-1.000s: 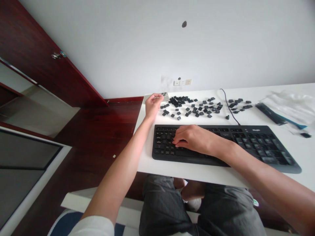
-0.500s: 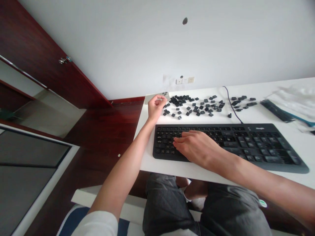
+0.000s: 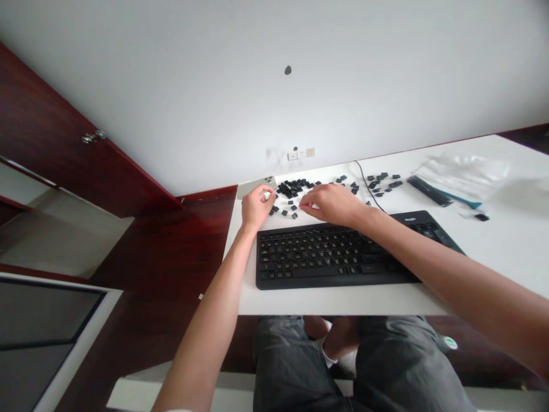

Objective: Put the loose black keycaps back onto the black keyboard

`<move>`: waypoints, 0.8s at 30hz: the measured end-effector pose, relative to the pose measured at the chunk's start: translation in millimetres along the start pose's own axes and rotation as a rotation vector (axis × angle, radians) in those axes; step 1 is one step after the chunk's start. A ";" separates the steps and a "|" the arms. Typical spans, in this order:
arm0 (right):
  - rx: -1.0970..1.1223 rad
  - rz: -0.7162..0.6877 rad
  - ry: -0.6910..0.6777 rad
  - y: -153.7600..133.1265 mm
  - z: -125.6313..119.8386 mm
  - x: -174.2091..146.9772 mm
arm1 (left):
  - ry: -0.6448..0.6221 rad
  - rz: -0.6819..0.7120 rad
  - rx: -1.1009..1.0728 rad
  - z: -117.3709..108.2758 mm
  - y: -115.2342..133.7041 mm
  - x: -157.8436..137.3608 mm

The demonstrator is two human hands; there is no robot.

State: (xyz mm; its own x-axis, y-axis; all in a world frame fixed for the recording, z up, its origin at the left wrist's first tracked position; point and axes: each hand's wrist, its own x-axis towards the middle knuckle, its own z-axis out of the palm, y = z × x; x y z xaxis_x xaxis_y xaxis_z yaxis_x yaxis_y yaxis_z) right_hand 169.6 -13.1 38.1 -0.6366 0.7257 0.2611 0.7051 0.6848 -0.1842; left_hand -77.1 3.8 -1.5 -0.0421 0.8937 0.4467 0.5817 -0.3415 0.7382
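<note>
My left hand point(image 3: 256, 207) rests at the table's left side, its fingers curled and thumb bent toward the index finger. It lies beside a phone point(image 3: 246, 187) and the left end of the loose black keycaps point(image 3: 294, 187). Anything in its fingers is too small to make out. My right hand point(image 3: 332, 203) is above the keycaps, just behind the keyboard, with fingers bent and drawn together. What they hold, if anything, is hidden. The black keyboard point(image 3: 309, 254) lies in front of both hands; its left part shows bare key sockets. My right forearm covers part of its right side.
A cable point(image 3: 365, 184) runs back from the keyboard. More keycaps point(image 3: 377, 184) lie right of it. Farther right are a dark strip-shaped thing point(image 3: 429, 190), a blue-handled brush point(image 3: 465, 201) and a clear plastic bag point(image 3: 461, 171). Wall sockets point(image 3: 301, 154) sit behind the white table point(image 3: 343, 300).
My right hand has moved from the left part of the keyboard back to the loose keycaps. The left hand stays near the phone. The camera view has shifted slightly.
</note>
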 end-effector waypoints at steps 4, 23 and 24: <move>0.031 0.064 0.039 7.1 5.5 -10.2 | -0.040 0.023 0.015 1.3 0.0 -2.2; -0.001 0.071 -0.095 -28.8 -5.3 -20.9 | -0.270 -0.018 0.450 -7.3 6.1 65.9; -0.005 0.075 -0.092 -28.3 -5.1 -20.8 | -0.282 -0.031 0.458 -3.6 4.7 75.6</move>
State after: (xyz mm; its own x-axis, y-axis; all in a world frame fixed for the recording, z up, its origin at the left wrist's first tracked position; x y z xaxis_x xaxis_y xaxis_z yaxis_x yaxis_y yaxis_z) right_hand 164.5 -47.9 42.7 -0.6077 0.7782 0.1584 0.7533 0.6280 -0.1955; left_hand -80.5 68.8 37.5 0.1183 0.9664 0.2284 0.8809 -0.2083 0.4251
